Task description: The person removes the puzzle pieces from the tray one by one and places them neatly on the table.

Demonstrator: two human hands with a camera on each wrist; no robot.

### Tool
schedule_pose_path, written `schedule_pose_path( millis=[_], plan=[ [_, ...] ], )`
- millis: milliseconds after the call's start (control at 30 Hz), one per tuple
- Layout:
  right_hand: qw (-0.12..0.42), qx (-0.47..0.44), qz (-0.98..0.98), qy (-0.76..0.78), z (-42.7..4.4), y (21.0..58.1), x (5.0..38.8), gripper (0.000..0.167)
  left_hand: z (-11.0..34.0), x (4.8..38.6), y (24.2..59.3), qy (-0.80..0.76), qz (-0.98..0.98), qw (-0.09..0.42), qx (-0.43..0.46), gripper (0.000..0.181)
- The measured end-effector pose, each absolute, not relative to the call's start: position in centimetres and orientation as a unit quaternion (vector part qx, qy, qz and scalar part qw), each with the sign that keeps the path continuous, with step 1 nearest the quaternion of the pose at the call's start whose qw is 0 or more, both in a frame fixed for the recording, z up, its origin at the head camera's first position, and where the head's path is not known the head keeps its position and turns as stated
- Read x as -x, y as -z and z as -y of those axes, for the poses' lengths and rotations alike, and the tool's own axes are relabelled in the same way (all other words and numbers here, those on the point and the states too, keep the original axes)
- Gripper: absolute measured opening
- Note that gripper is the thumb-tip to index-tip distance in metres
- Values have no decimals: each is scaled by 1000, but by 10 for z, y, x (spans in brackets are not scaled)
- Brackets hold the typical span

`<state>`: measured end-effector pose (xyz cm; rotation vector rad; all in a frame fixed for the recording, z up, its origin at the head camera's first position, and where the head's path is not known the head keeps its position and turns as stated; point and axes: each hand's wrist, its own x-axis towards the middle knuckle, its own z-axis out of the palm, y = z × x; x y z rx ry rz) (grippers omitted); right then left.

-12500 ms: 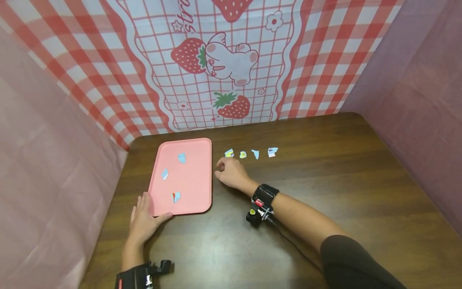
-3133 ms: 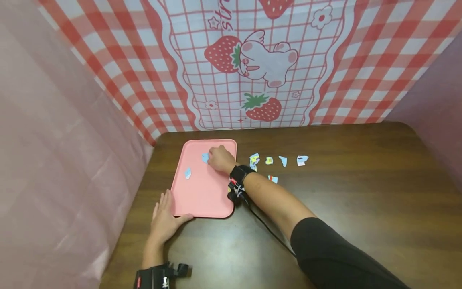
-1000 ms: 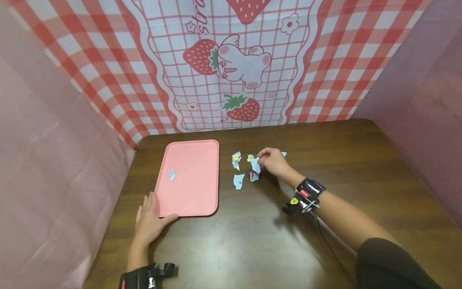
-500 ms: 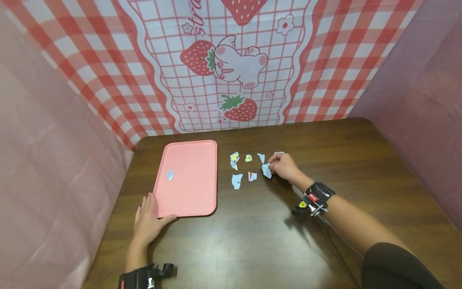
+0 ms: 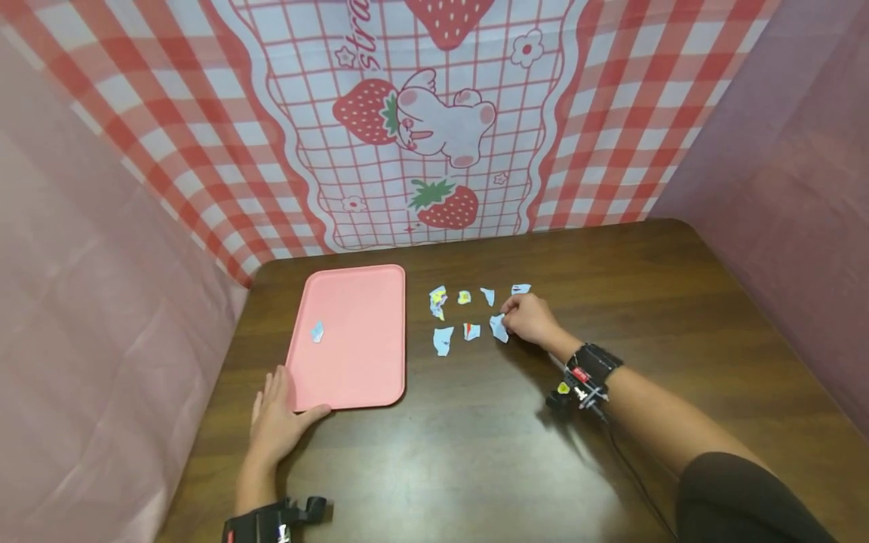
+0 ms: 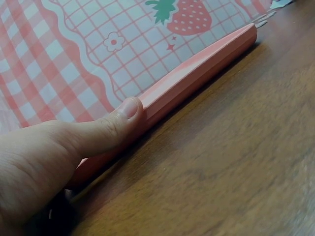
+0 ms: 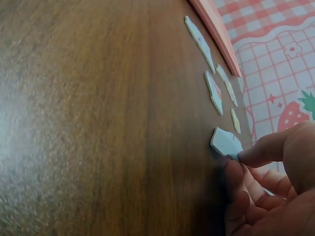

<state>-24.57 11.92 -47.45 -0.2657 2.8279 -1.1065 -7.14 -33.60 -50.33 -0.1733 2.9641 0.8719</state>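
Observation:
With thumb and fingertips, my right hand (image 5: 532,320) pinches a light-blue, irregular flat piece (image 5: 498,328) low over the table; its thickness and pale edge show in the right wrist view. Beside it to the left lie a red-marked blue piece (image 5: 471,332) and a larger light-blue piece (image 5: 443,341). Behind them are a yellow-patterned piece (image 5: 437,302), a small yellow piece (image 5: 464,298), a narrow blue piece (image 5: 488,296) and a blue-white piece (image 5: 520,289). My left hand (image 5: 277,415) rests at the pink tray's (image 5: 360,362) near-left corner, thumb on the rim (image 6: 130,108).
One light-blue piece (image 5: 317,332) lies in the tray. A brown wooden table (image 5: 434,460) carries everything. A checked strawberry cloth (image 5: 434,121) hangs behind, with pink cloth at both sides. A cable (image 5: 631,467) trails from the right wrist camera.
Two pieces seen in the tray earlier are out of it. The right hand has carried a light-blue piece rightward past the red-marked one, then slightly back. The left hand stays at the tray.

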Motion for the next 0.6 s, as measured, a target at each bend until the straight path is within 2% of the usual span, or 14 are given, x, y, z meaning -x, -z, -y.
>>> schedule_pose_path(
  millis=[267, 600],
  plan=[
    [27, 79, -939, 335, -120, 477, 246, 11, 336, 72, 503, -283, -957, 22, 58, 126],
    [30, 69, -936, 344, -119, 475, 246, 13, 337, 71, 505, -285, -957, 20, 55, 126]
  ],
)
